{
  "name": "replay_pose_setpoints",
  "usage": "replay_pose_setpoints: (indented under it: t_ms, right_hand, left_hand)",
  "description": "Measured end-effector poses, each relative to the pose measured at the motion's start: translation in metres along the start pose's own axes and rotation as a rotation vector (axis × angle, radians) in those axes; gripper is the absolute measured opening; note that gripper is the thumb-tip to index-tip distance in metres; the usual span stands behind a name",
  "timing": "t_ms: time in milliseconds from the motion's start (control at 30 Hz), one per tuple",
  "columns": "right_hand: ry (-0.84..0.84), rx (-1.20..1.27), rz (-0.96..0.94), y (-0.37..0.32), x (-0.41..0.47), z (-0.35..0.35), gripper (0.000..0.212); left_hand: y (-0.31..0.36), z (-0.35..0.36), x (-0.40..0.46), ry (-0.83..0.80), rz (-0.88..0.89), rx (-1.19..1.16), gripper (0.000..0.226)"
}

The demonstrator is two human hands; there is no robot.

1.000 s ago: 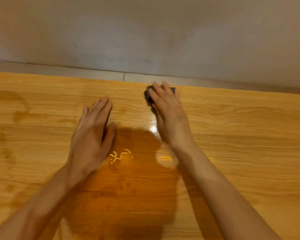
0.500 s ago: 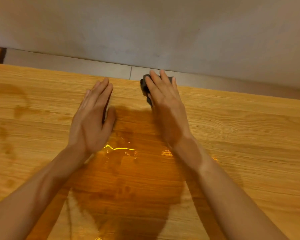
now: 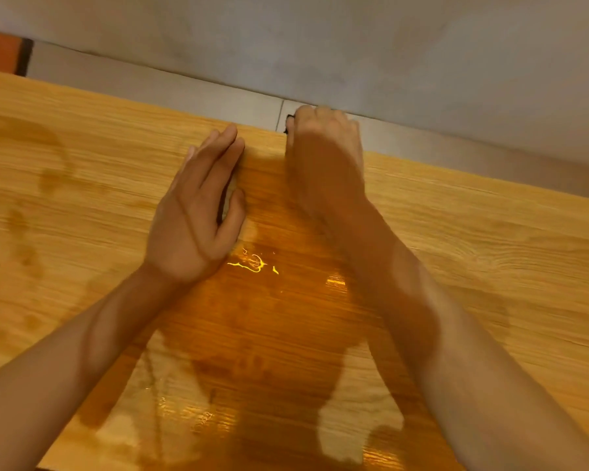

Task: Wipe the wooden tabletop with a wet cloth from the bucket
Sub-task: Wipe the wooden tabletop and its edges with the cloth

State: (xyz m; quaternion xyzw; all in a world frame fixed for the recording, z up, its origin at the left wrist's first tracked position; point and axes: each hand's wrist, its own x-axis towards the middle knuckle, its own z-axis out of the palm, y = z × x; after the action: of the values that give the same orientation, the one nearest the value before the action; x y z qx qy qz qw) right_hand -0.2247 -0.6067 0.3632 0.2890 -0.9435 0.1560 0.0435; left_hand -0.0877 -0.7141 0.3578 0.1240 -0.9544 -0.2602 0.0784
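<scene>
Leftmost, faint damp smears darken the wooden tabletop (image 3: 490,239), which fills most of the head view. Next comes the left hand (image 3: 198,212), lying flat on the wood with its fingers straight and close together, pointing at the far edge and holding nothing. Between the two forearms the surface is dark and glossy with water, catching small bright glints. Further right, the right hand (image 3: 323,164) reaches to the far edge of the table, its fingers bent down over that edge onto the dark cloth (image 3: 289,125). Almost all of the cloth is hidden beneath the fingers; only a small dark scrap shows at the hand's left side, right at the table's rim. Beyond the edge run pale floor tiles (image 3: 184,93) and a grey wall (image 3: 388,45).
</scene>
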Motion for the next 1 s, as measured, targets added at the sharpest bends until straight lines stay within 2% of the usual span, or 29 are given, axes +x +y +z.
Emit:
replay_pose_setpoints:
  t_ms: [67,133,167,233,333,400,467,600,700,767,867,1000]
  right_hand:
    - [0.04,0.034,-0.075,-0.009,0.005,0.004,0.013]
    - [-0.055,0.071,-0.158,0.013,-0.002,-0.007,0.014]
    - [-0.121,0.098,-0.142,0.034,-0.007,-0.016,0.018]
    - [-0.191,0.093,-0.014,0.085,-0.021,-0.04,0.029]
    - [-0.169,-0.005,0.18,0.136,-0.04,-0.068,0.037]
    - [-0.154,-0.09,0.24,0.131,-0.038,-0.062,0.042]
    - [-0.142,-0.129,0.202,0.097,-0.025,-0.044,0.042]
    - [-0.156,0.087,0.049,0.006,-0.006,-0.008,0.033]
    - [-0.144,0.206,-0.11,0.018,-0.018,-0.017,0.034]
    - [-0.131,0.177,-0.074,0.058,-0.034,-0.034,0.036]
    - [-0.098,0.117,0.107,0.092,-0.047,-0.049,0.035]
    - [-0.105,-0.031,0.194,0.058,-0.023,-0.03,0.042]
  left_hand:
    - [0.001,0.0,-0.001,0.001,-0.011,0.009,0.052]
    - [0.002,0.0,-0.001,0.003,-0.004,0.007,0.051]
    - [0.002,0.001,-0.002,0.007,0.0,-0.001,0.051]
    - [0.0,0.001,-0.001,0.012,0.013,-0.006,0.051]
    - [-0.004,0.001,0.001,-0.009,0.031,0.026,0.054]
    - [-0.005,0.001,0.002,-0.02,0.024,0.03,0.055]
    - [-0.004,-0.001,0.001,-0.004,0.031,0.015,0.053]
    - [-0.002,-0.003,-0.002,0.005,0.062,-0.003,0.051]
    - [-0.004,-0.001,-0.002,0.017,0.05,-0.036,0.049]
    - [-0.008,-0.004,-0.003,0.017,0.026,-0.067,0.048]
    - [-0.024,-0.019,-0.018,0.03,-0.011,-0.067,0.048]
    - [-0.062,-0.048,-0.046,0.059,-0.118,-0.029,0.05]
